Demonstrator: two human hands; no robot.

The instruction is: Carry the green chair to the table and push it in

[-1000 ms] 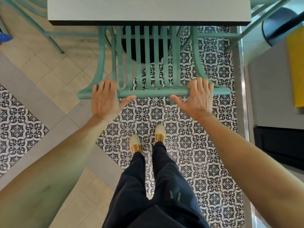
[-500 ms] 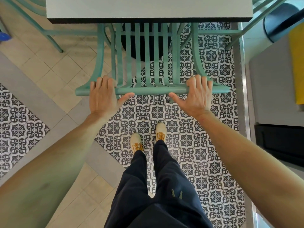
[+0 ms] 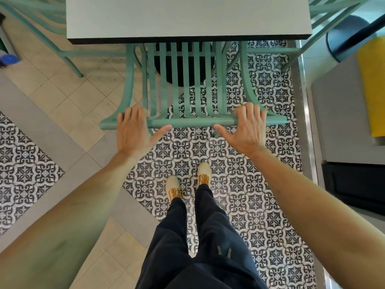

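Note:
The green chair (image 3: 191, 122), metal with a slatted back, stands facing the pale grey table (image 3: 187, 17). Its seat is hidden under the tabletop, and only the back and top rail show. My left hand (image 3: 133, 132) holds the left end of the top rail, fingers curled over it and thumb spread along the near side. On the right end, my right hand (image 3: 248, 130) grips the same way. Both arms reach forward, nearly straight. My feet stand on the patterned tiles just behind the chair.
A black table base (image 3: 183, 67) shows through the slats. More green chairs stand at the left (image 3: 41, 13) and right (image 3: 325, 17) of the table. A metal floor strip (image 3: 308, 122), a grey counter (image 3: 341, 122) and a yellow panel (image 3: 373, 86) line the right side.
The chair has slid a little further under the table, with its top rail closer to the table edge. Both hands keep the same hold on the rail.

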